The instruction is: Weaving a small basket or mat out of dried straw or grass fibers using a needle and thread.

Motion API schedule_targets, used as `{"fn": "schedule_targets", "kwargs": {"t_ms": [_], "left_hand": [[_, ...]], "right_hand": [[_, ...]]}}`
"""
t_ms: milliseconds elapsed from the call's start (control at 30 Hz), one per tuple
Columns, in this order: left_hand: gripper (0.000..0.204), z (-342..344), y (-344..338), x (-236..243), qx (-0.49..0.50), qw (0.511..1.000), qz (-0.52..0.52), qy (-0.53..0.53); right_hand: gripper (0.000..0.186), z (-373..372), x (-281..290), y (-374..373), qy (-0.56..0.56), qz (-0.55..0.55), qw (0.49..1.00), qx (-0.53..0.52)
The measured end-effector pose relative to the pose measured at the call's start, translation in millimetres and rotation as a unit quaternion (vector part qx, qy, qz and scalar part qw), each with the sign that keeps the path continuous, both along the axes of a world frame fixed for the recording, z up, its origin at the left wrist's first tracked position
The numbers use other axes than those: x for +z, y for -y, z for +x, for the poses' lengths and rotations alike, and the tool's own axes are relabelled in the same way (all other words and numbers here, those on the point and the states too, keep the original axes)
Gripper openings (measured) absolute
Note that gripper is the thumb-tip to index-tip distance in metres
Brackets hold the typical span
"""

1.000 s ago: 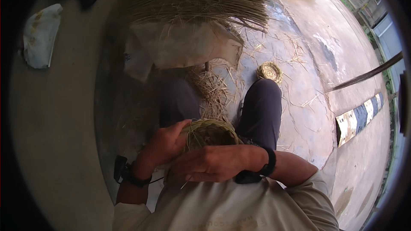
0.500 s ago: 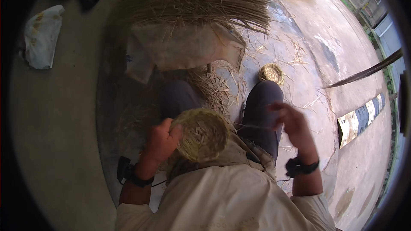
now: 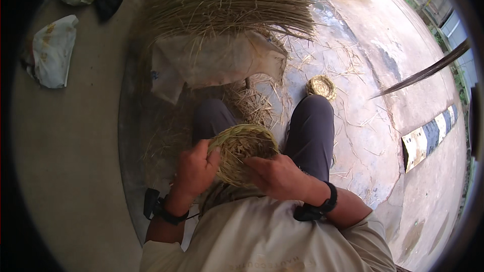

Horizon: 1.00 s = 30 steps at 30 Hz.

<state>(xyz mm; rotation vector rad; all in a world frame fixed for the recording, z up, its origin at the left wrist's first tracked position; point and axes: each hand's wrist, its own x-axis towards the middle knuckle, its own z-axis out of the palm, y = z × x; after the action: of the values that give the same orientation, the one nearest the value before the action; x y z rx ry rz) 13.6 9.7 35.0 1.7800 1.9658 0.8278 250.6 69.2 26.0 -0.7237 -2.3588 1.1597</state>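
Observation:
A small round woven straw basket (image 3: 242, 143) is held above my lap, its open top tilted up toward me. My left hand (image 3: 197, 167) grips its left rim, thumb on the inner side and fingers outside. My right hand (image 3: 276, 175) is closed over the near right rim, with its fingertips reaching into the bowl. The right thumb is mostly hidden, and no strand can be made out in that hand. A second woven basket (image 3: 321, 87) sits on the ground just beyond my right knee.
A large bundle of dry straw stalks (image 3: 232, 2) lies ahead, with a pale cloth sheet (image 3: 222, 60) in front of it. Loose straw (image 3: 254, 106) is scattered around. White bags (image 3: 54, 53) lie at the left. A black-and-white striped block (image 3: 428, 140) is at the right.
My right hand has come in from the right, where a thin strand ran between it and the basket, and now closes on the rim. The basket has tilted slightly; my left hand keeps its grip.

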Motion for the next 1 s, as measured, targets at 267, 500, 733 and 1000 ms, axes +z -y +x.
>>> {"fn": "schedule_targets", "kwargs": {"t_ms": [267, 500, 733, 1000], "left_hand": [[0.018, 5, 2, 3, -0.022, 1.0, 0.012, 0.01], [0.019, 18, 5, -1, -0.032, 0.996, 0.036, -0.075], [0.021, -2, 4, -7, -0.013, 0.995, 0.049, -0.088], [0.025, 11, -4, 12, -0.108, 0.984, 0.058, -0.129]], "right_hand": [[0.018, -8, 1, 2, 0.014, 0.004, 1.0, -0.007], [0.015, -18, -3, -5, -0.031, -0.035, 0.999, -0.01], [0.012, -14, 1, -4, 0.016, -0.118, 0.993, -0.009], [0.011, -21, 23, -10, 0.007, 0.011, 1.0, -0.019]]}}
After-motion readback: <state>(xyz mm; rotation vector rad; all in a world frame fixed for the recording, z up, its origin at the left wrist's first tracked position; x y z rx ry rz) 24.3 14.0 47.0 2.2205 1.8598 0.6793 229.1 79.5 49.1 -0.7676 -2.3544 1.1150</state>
